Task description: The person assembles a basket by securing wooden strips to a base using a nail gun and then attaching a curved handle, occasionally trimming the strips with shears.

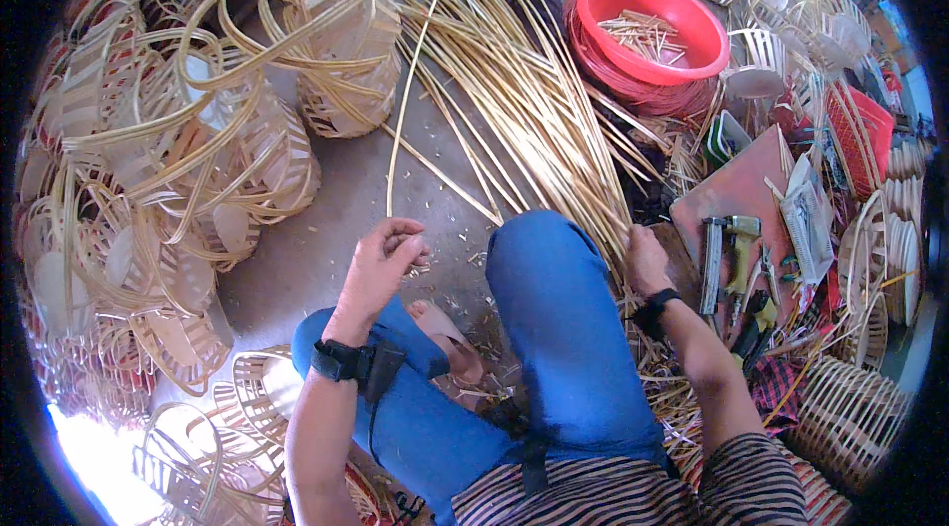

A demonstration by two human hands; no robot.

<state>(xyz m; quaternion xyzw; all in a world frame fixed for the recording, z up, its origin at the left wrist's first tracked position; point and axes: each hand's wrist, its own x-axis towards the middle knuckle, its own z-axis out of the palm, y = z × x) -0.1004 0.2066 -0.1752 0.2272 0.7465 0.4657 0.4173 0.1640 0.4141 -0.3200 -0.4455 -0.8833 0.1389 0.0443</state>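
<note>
Nearest, striped shirt (573, 491) and blue trousers (578, 328); beyond them, pale cane strips (534, 121) fanned across the floor (336, 180), with one long bent strip (393, 155) ending just beside the left hand (384, 264). Fingers there curled close together, right hand (647, 261) bent at the cane's near ends; cannot tell if clamped on anything. Probably best to slide strips out singly and lengthwise, steadying the others lightly, and to swing far tips clear of the slatted baskets (346, 96) at left.
</note>
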